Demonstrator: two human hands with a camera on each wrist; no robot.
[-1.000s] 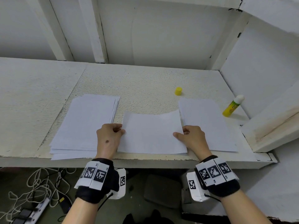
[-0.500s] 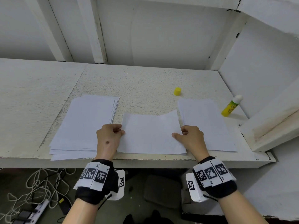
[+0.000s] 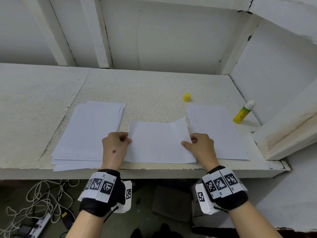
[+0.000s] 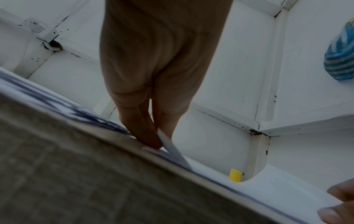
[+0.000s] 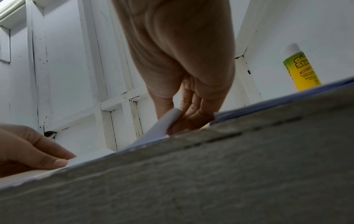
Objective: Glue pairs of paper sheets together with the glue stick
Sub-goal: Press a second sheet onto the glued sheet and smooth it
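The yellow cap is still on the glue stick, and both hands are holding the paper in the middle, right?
Not quite. The yellow cap is off, standing on the shelf apart from the glue stick, as the head view shows. The left hand and right hand do hold the middle paper.

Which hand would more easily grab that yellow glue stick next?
Probably the right hand. The uncapped yellow glue stick lies at the far right of the white shelf, beyond the right pile of white paper. The left hand would have to cross over the middle sheet.
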